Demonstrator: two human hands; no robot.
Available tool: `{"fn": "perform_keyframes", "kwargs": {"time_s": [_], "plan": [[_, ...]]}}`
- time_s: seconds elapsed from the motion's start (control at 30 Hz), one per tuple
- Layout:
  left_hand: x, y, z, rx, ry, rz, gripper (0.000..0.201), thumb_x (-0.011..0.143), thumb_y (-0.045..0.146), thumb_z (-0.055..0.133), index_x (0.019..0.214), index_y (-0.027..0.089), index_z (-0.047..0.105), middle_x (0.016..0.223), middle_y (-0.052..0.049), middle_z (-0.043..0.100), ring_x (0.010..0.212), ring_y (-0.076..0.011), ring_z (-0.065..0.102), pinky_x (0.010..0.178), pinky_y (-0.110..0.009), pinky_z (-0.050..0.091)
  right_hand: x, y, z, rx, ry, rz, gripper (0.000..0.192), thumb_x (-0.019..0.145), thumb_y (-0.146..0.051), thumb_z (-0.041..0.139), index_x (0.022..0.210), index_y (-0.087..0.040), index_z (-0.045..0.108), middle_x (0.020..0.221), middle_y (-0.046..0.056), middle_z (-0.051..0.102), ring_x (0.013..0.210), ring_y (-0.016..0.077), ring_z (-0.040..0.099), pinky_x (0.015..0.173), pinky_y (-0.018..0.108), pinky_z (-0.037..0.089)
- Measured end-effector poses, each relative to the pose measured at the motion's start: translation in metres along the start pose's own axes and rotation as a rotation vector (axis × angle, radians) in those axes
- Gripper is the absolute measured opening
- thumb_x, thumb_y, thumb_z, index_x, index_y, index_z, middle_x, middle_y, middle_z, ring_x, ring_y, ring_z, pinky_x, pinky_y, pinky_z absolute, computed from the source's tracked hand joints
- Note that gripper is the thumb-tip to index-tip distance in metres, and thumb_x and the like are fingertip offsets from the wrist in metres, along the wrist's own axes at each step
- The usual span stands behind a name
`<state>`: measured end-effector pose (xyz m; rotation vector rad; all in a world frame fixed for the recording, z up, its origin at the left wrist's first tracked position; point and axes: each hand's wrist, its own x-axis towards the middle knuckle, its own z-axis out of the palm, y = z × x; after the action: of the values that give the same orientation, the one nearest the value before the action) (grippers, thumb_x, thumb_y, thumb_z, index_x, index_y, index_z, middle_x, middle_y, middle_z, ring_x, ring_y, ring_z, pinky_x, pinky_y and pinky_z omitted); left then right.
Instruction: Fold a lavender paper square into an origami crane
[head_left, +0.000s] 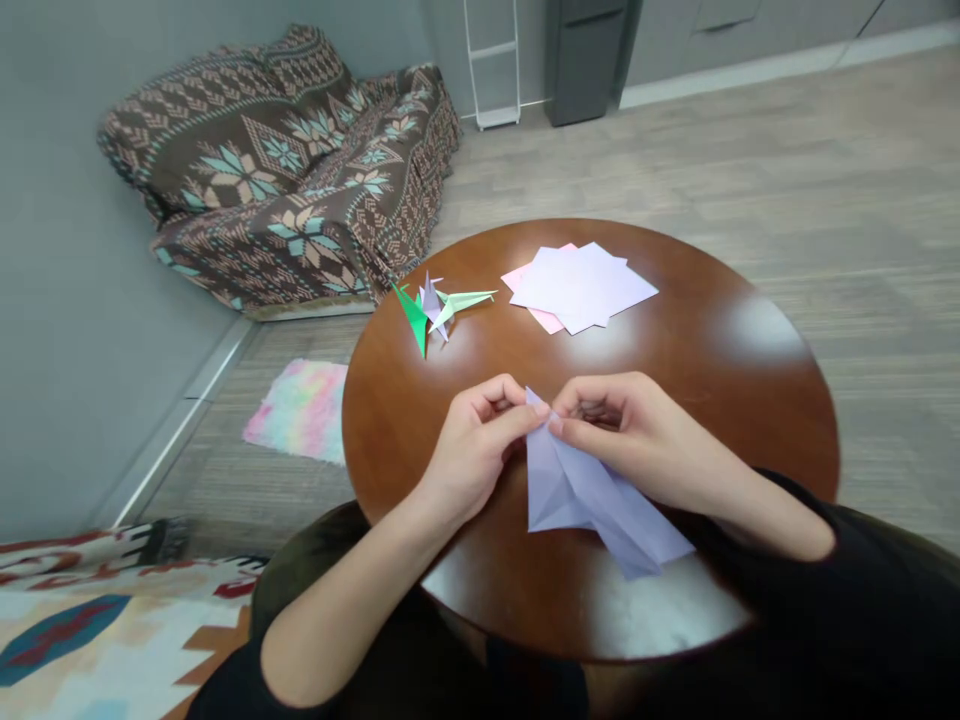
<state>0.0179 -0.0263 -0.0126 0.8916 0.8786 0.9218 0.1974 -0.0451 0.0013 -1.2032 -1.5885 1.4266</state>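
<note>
My left hand (pixel 476 435) and my right hand (pixel 637 430) are both closed in a pinch, thumbs against forefingers, on the lavender, many-creased sheet of folded paper (pixel 570 485), their fingertips almost meeting near its narrow top. I hold it over the near half of the round, glossy brown wooden table (pixel 750 420); whether its lower edges touch the wood I cannot tell. One sharp point rises beside my left thumb, and below my fingers the paper widens toward me, its creases splitting it into lighter and darker facets. A long flap slants down to the right, below my right wrist, and the bottom edge runs jagged. Farther across the tabletop lies a fanned stack of square white and pink paper sheets (pixel 581 285), and left of it sits a small cluster of green, lavender and pale green folded paper birds (pixel 414 318). By the far wall stands a tall dark grey box-shaped unit (pixel 590 65), its inside hidden from me.
</note>
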Motion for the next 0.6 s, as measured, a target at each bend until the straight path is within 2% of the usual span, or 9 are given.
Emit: {"fn": "perform_keyframes", "kwargs": {"time_s": [0.17,0.37,0.6], "plan": [[0.0009,-0.0015,0.0,-0.016,0.012,0.024,0.026,0.072,0.022,0.084,0.065,0.016,0.06,0.065,0.002,0.062,0.06,-0.0089,0.05,0.059,-0.022,0.038,0.0007,0.0018,0.0014,0.037,-0.007,0.021,0.01,0.084,-0.018,0.065,0.074,-0.016,0.064,0.066,-0.003,0.059,0.063,0.0108,0.048,0.06,0.025,0.036],[0.0006,-0.0085,0.0011,0.083,-0.006,0.078,0.026,0.074,0.021,0.084,0.062,0.015,0.062,0.063,0.002,0.063,0.061,-0.0092,0.051,0.061,-0.023,0.039,0.0043,0.0063,0.0021,0.196,-0.036,0.124,0.014,0.079,-0.025,0.072,0.071,-0.015,0.066,0.069,-0.001,0.062,0.066,0.0122,0.052,0.064,0.026,0.038],[0.0032,-0.0038,-0.0018,0.091,0.076,0.12,0.025,0.074,0.02,0.083,0.061,0.016,0.062,0.062,0.003,0.062,0.058,-0.0086,0.051,0.058,-0.023,0.038,0.0039,0.0051,-0.0011,0.17,-0.072,0.205,0.016,0.078,-0.027,0.074,0.069,-0.016,0.066,0.065,-0.002,0.061,0.061,0.0119,0.051,0.058,0.026,0.036]]}}
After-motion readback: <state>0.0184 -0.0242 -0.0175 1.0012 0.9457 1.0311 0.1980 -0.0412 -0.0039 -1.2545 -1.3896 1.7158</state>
